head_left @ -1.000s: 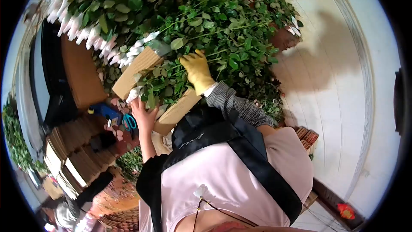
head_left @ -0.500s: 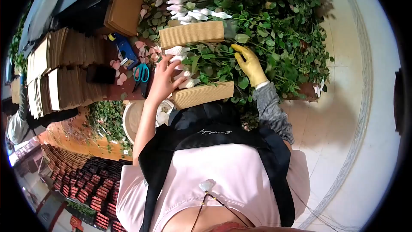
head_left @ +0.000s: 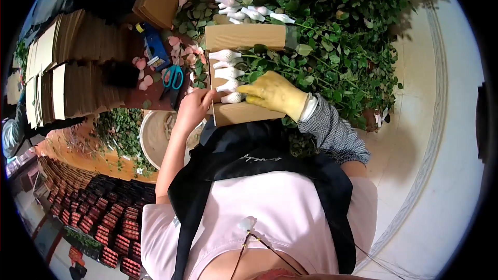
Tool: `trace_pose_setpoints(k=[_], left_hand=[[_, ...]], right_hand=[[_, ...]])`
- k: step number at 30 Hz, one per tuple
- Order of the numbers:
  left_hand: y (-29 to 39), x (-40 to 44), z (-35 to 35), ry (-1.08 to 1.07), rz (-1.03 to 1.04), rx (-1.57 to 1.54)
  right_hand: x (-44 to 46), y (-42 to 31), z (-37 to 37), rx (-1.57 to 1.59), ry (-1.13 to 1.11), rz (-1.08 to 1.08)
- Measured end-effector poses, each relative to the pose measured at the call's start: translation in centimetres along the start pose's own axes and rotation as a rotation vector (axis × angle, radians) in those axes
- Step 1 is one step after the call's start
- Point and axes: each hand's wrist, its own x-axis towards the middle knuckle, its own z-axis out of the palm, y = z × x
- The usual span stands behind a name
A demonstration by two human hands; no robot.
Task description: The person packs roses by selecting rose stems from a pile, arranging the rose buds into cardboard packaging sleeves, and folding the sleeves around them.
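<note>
A sheet of corrugated cardboard [head_left: 244,114] lies under a row of several flower buds in white netting [head_left: 228,73], with leafy stems running right. My left hand [head_left: 194,108], bare, has its fingers drawn together at the cardboard's left edge, beside the lower buds. In its yellow glove, my right hand [head_left: 275,93] reaches over the lower flap, fingertips closed at the neck of the lowest netted bud [head_left: 233,97]. The cardboard's upper flap [head_left: 246,37] is folded up above the row.
Teal scissors [head_left: 173,79] and a blue tape dispenser [head_left: 155,46] lie left among petals. Stacked cardboard [head_left: 78,85] stands farther left, and a white bucket [head_left: 150,137] below. Leafy stems [head_left: 347,36] cover the upper right. A co-worker's sleeve [head_left: 13,132] shows at far left.
My right hand has moved left from the leaves to the buds. My left hand has drawn back from over the buds to the cardboard's edge. The view has turned and shifted.
</note>
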Motion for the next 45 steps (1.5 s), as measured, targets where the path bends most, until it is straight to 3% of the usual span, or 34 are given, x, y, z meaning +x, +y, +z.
trace_pose_setpoints(k=[2, 4, 5, 6, 8, 11, 14, 18, 20, 21, 22, 24, 26, 28, 30, 32, 34, 35, 36, 38, 39, 41, 42, 44, 45], left_hand=[[0.9, 0.1, 0.7, -0.062, 0.195, 0.127], [2.3, 0.7, 1.0, -0.152, 0.154, 0.209], [1.9, 1.0, 1.5, -0.085, 0.211, 0.277], [1.4, 1.2, 2.0, -0.014, 0.264, 0.343], [0.1, 1.5, 2.3, 0.034, 0.274, 0.259], [-1.6, 1.8, 2.1, -0.051, 0.253, -0.121], [-5.0, 1.5, 2.5, -0.046, 0.077, -0.335], [-2.6, -1.2, -3.6, 0.423, -0.05, -0.712], [-3.4, -0.7, -4.9, 0.602, 0.292, -0.375], [-4.0, -0.3, -4.4, 0.49, 0.324, -0.417], [-3.5, -0.8, -4.1, 0.337, 0.092, -0.449], [-3.1, 0.9, -1.2, 0.263, -0.05, -0.263], [-0.2, 1.9, 1.0, 0.229, -0.029, -0.014], [2.3, 2.3, 1.8, 0.12, 0.181, 0.148], [1.2, 3.0, 2.5, 0.086, 0.273, 0.084], [0.1, 3.3, 1.8, 0.102, 0.208, -0.096], [-2.6, 3.3, 2.8, 0.213, 0.109, -0.395], [-4.6, 3.5, 1.5, 0.239, -0.071, -0.536], [-4.2, 2.9, -0.5, 0.384, -0.072, -0.582], [-4.1, 3.9, -1.6, 0.654, 0.343, -0.551], [-2.6, 3.4, -1.7, 0.534, 0.27, -0.575], [-2.3, 3.6, -0.8, 0.287, 0.125, -0.518], [-2.6, 4.6, 0.0, 0.266, 0.015, -0.172], [1.4, 4.9, 1.7, 0.284, 0.029, 0.136], [1.9, 5.1, 2.6, 0.32, 0.185, 0.216]], right_hand=[[0.6, 0.7, 2.0, -0.069, 0.014, 0.014], [2.7, 1.3, 4.0, -0.158, -0.19, 0.202], [2.7, 1.4, 4.5, -0.19, -0.033, 0.131], [2.9, 1.3, 4.3, -0.19, -0.034, 0.126], [3.3, 1.0, 3.8, -0.143, -0.154, 0.142], [3.5, 0.7, 3.1, -0.079, -0.243, 0.229], [4.6, 0.7, 3.8, -0.117, -0.393, 0.324], [5.0, 0.2, 3.4, -0.199, -0.507, 0.399], [4.2, 0.4, 1.2, -0.099, -0.448, 0.2], [3.6, -0.8, -1.0, -0.069, -0.331, 0.212], [3.7, -1.2, -1.3, -0.088, -0.186, 0.218], [4.3, -0.6, -0.6, -0.25, -0.188, 0.293], [5.1, 1.2, 3.2, -0.281, -0.2, 0.301], [5.0, 1.7, 3.8, -0.322, -0.223, 0.298], [4.0, 1.8, 3.8, -0.299, -0.064, 0.261], [3.8, 1.9, 4.3, -0.256, -0.018, 0.283], [4.2, 1.6, 4.5, -0.364, -0.109, 0.276], [3.8, 1.8, 4.6, -0.329, -0.051, 0.271], [2.9, 2.1, 4.3, -0.324, -0.044, 0.28], [1.4, 2.8, 2.9, 0.119, 0.211, 0.196], [1.3, 2.1, 1.5, 0.276, 0.315, 0.189], [2.4, 1.4, 0.0, 0.183, 0.297, 0.251], [2.9, 1.2, -0.4, 0.091, 0.283, 0.32], [4.3, 1.5, 0.1, -0.103, -0.031, 0.425], [4.8, 1.4, 1.1, -0.19, -0.091, 0.429]])
